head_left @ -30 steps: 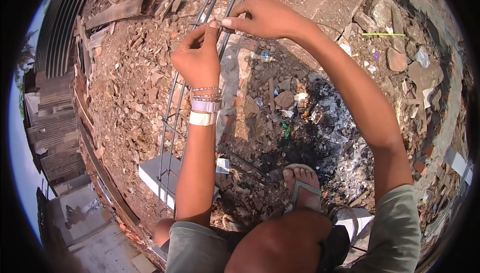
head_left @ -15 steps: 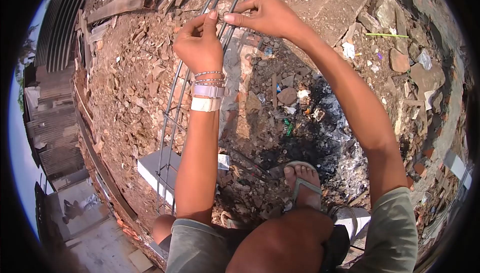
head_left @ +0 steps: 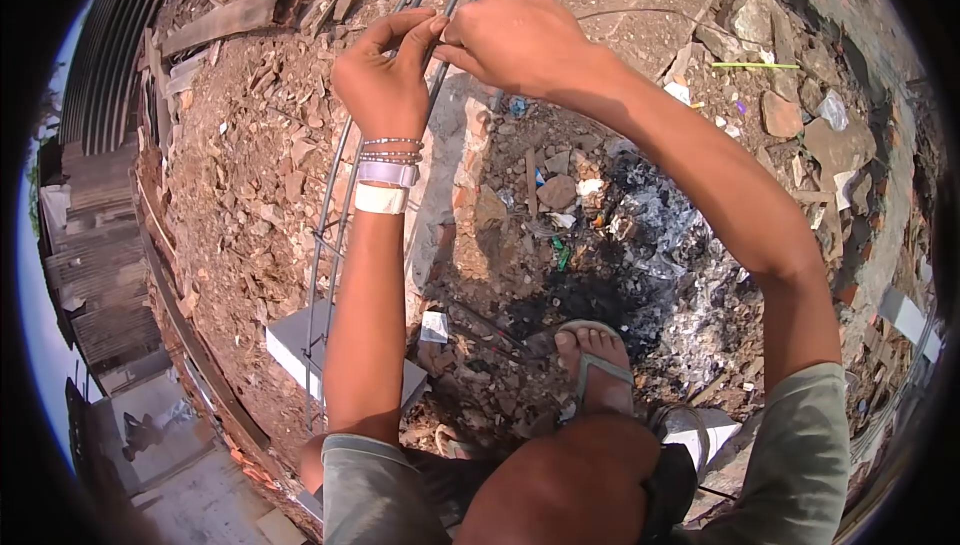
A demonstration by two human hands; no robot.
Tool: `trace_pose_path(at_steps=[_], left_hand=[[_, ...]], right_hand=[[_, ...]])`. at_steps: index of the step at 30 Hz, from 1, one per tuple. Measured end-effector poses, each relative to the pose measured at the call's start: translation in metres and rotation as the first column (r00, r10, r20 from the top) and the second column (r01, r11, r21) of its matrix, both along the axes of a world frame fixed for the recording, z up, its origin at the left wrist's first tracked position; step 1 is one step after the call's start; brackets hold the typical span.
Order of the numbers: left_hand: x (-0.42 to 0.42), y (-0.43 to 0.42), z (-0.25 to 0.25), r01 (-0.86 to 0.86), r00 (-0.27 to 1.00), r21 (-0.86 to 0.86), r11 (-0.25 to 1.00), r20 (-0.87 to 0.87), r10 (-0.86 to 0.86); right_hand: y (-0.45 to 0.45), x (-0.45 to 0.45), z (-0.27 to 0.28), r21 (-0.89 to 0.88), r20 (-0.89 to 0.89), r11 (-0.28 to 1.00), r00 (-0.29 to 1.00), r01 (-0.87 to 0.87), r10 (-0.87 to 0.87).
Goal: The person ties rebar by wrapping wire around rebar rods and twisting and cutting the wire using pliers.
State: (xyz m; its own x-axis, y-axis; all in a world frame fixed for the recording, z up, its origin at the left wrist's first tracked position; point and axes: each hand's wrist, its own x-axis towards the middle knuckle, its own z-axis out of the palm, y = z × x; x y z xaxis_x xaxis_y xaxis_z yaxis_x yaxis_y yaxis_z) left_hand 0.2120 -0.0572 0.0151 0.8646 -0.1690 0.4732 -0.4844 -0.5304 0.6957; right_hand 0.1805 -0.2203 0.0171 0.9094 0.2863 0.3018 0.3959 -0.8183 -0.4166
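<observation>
While the left hand (head_left: 383,75) and the right hand (head_left: 525,40) meet at the steel bars (head_left: 318,237) just short of 12 o'clock, such close fingertip work would seem to go best with one hand as anchor and the other making small moves. I would rest the left lightly against the steel to steady it, and work the right from the wrist rather than the shoulder — a big swing could jog the slender bars. Tipping the back of the right hand aside should also help, as it hides part of the contact from above.

As for pose, the left forearm (head_left: 368,325) rises nearly straight from 7 o'clock, bands (head_left: 387,174) around its wrist, thumb and forefinger drawn into a narrow pinch. The right arm (head_left: 720,160) comes in from 4 o'clock, elbow bent and held out, fingers curled close against the left fingertips; whether either hand grips something small there, I cannot tell. The bars slope from 12 o'clock down to 8, crossing in front of a pale block (head_left: 292,350). A sandalled foot (head_left: 600,350) stands between 4 and 5 — beside the ash patch (head_left: 680,295) at 3.
</observation>
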Motion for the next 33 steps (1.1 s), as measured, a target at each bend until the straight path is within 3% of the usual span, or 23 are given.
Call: trace_pose_path(at_steps=[3, 6, 7, 10, 12, 13, 15, 18, 21, 25, 29, 33], left_hand=[[0.002, -0.001, 0.0, 0.027, 0.999, -0.033, 0.999, -0.039, -0.028], [0.004, -0.002, 0.0, 0.08, 0.988, 0.096, 0.992, 0.122, -0.091], [0.001, -0.001, 0.005, 0.078, 0.996, 0.169, 0.982, 0.032, -0.084], [0.002, 0.001, 0.002, 0.028, 0.848, 0.377, 0.926, 0.482, -0.222], [0.001, 0.004, 0.002, 0.0, 0.82, 0.392, 0.92, 0.526, -0.225], [0.0, 0.005, 0.002, -0.006, 0.812, 0.392, 0.92, 0.539, -0.224], [-0.01, 0.01, 0.001, -0.043, 0.821, 0.427, 0.903, 0.53, -0.212], [-0.058, -0.005, 0.001, -0.248, 0.892, 0.571, 0.783, 0.45, -0.046], [-0.066, -0.017, -0.025, -0.226, 0.916, 0.587, 0.778, 0.399, -0.035], [-0.067, -0.023, -0.034, -0.246, 0.898, 0.535, 0.808, 0.439, -0.017], [-0.063, -0.015, -0.043, -0.234, 0.896, 0.549, 0.802, 0.443, -0.042], [-0.06, -0.012, -0.047, -0.233, 0.922, 0.673, 0.702, 0.383, -0.061]], right_hand=[[-0.006, 0.005, -0.01, -0.026, 0.09, 0.998, 0.994, -0.053, 0.055], [-0.02, 0.007, -0.003, -0.08, 0.161, 0.995, 0.984, -0.059, 0.072], [-0.026, 0.003, 0.014, -0.119, 0.138, 0.993, 0.99, -0.021, 0.038], [-0.032, -0.004, 0.031, -0.143, 0.165, 0.99, 0.986, 0.007, 0.017], [-0.035, -0.005, 0.039, -0.132, 0.219, 0.991, 0.975, 0.005, 0.025], [-0.038, -0.005, 0.045, -0.104, 0.151, 0.994, 0.987, -0.034, 0.05], [-0.042, -0.008, 0.058, -0.032, 0.013, 0.994, 0.995, -0.103, 0.103], [-0.038, -0.01, 0.068, -0.177, -0.105, 0.982, 0.994, -0.061, 0.043], [-0.034, 0.0, 0.054, -0.06, 0.086, 0.996, 0.994, -0.065, 0.07], [-0.029, 0.016, 0.052, -0.166, 0.068, 0.984, 0.995, -0.056, 0.069], [-0.032, 0.038, 0.059, -0.064, -0.023, 0.993, 0.995, -0.097, 0.095], [-0.021, 0.037, 0.063, -0.067, 0.007, 0.989, 0.991, -0.132, 0.133]])
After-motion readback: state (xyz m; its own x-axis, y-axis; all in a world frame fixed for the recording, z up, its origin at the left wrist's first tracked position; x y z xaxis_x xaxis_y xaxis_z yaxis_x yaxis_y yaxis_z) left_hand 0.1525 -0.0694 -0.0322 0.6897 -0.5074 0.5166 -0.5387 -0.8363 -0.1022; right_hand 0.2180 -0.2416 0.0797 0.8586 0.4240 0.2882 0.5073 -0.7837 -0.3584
